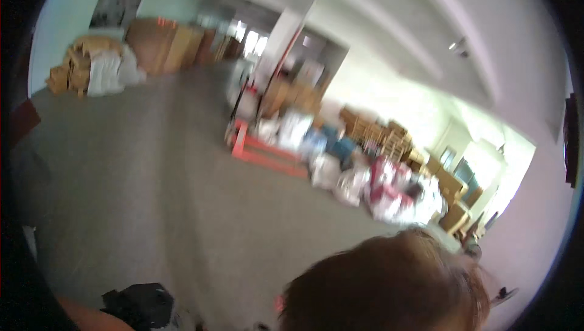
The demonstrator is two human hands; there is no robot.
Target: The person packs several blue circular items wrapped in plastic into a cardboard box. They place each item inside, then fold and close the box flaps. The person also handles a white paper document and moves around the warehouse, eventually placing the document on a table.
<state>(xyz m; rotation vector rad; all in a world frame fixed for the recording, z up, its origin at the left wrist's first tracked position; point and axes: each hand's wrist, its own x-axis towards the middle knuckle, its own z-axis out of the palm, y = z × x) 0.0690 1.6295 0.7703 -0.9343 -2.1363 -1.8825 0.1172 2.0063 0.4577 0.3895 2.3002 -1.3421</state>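
Note:
Neither of my hands shows in the head view. At the lower left edge is a strip of bare skin, perhaps an arm [94, 317]; whose it is I cannot tell, and no fingers show on it. Beside it is a dark angular object [146, 303], too blurred to name. A person's head with brown hair [383, 285] fills the lower middle right, close by. Whatever lies below the head is hidden.
A red pallet jack [267, 154] stands on the grey floor [134, 173] near a pillar [283, 45]. White and pink sacks [389, 188] lie beyond, with stacked cartons [380, 136] behind. Large cardboard sheets [161, 45] and a cardboard pile [94, 66] line the left wall.

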